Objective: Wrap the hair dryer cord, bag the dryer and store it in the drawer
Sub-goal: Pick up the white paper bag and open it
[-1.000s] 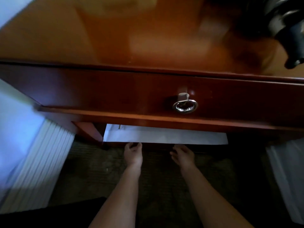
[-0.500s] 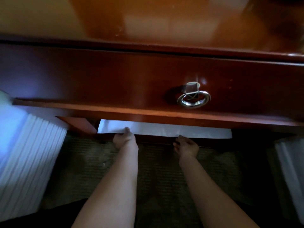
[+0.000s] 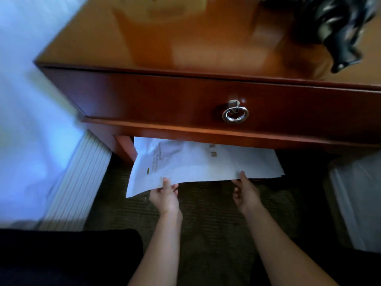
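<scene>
While you hold the white bag (image 3: 198, 168) by its near edge under the nightstand, keep both grips level so it slides out flat. Your left hand (image 3: 165, 196) pinches that edge, thumb on top and fingers (image 3: 175, 188) closed beneath; your right hand (image 3: 245, 193) pinches the same edge further along. Draw evenly toward yourself and low, so the sheet clears the underside of the drawer (image 3: 206, 104), whose front sits shut with its ring pull (image 3: 235, 114) hanging. Judged from this, the bag must come free before the dryer can go in.

From the head view, the hair dryer (image 3: 338, 27) lies at the far right of the surface (image 3: 165, 38), blurred and cut by the frame; its cord cannot be made out. The bag's far part is hidden under the drawer, its print is unreadable, and you cannot tell which end opens.
</scene>
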Available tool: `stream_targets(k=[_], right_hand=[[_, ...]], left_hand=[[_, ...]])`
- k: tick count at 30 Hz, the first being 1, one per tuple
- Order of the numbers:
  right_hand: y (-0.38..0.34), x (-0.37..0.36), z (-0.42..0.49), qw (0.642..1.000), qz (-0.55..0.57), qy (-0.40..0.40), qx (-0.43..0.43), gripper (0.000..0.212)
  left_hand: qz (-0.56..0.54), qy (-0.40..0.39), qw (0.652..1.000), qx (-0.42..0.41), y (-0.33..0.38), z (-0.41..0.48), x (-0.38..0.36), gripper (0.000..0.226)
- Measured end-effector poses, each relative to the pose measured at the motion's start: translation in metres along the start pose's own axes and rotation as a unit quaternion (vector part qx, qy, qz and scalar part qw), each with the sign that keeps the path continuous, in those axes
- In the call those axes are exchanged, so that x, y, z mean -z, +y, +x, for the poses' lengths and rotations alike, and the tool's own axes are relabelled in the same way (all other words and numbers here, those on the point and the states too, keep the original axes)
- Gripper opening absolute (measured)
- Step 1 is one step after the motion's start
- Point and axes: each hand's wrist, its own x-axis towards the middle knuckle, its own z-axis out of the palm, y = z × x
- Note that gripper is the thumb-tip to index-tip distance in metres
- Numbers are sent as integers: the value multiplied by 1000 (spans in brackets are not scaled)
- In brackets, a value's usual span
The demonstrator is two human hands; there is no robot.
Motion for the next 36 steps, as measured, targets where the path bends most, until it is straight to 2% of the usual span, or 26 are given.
stream_targets(k=[5, 8, 12, 14, 17, 19, 24, 28, 31, 36], right_hand=[[-14, 4, -38, 998, -2, -61, 24, 16], [-21, 11, -65, 993, 32, -84, 80, 12], [-35, 17, -113, 970, 124, -124, 169, 20], [-43, 21, -141, 959, 145, -141, 197, 20], [-53, 26, -180, 947, 146, -159, 240, 20], [-59, 30, -203, 938, 137, -167, 271, 24], [-82, 44, -270, 904, 89, -197, 368, 34], [-108, 57, -329, 875, 74, -224, 422, 28], [-126, 66, -370, 852, 68, -244, 458, 26], [-158, 70, -433, 802, 64, -260, 533, 35]], left_hand=[[-21, -6, 998, -66, 34, -32, 11, 19], [-31, -25, 994, -99, 58, -54, 18, 9], [-51, -65, 984, -159, 90, -87, 29, 16], [-55, -89, 975, -195, 107, -106, 34, 3], [-51, -122, 966, -222, 136, -126, 39, 29], [-68, -145, 962, -219, 153, -135, 43, 34], [-110, -212, 944, -228, 199, -180, 55, 24], [-128, -272, 918, -258, 241, -226, 63, 11], [-141, -294, 899, -292, 273, -260, 67, 12], [-178, -322, 865, -341, 330, -312, 67, 16]])
